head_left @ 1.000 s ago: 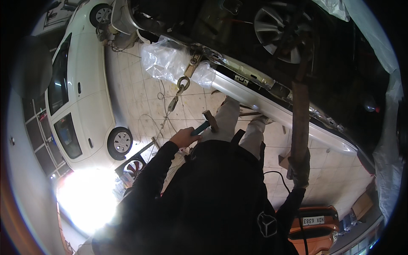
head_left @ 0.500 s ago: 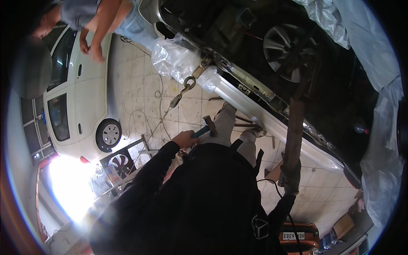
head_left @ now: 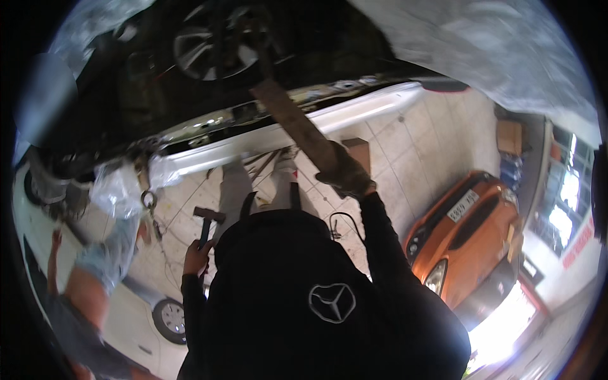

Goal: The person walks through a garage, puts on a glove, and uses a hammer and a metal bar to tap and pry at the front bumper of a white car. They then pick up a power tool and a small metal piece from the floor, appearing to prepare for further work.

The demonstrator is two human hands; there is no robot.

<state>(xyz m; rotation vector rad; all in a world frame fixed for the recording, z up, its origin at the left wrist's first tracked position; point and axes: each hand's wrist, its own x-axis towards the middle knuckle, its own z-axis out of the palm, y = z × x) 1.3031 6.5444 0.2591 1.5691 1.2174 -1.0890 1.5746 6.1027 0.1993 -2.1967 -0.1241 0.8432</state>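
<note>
One hammer sits in the left hand, fingers wrapped, apart from the silver sill; gloved right hand clasps a long bar overlapping the sill's edge; open bodywork looks unfinished.

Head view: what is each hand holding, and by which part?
The left hand holds the dark-headed hammer by its blue handle; the gloved right hand grips the long, flat, brown bar by its near end.

An orange car stands at right; lower left, probably a white car.
</note>
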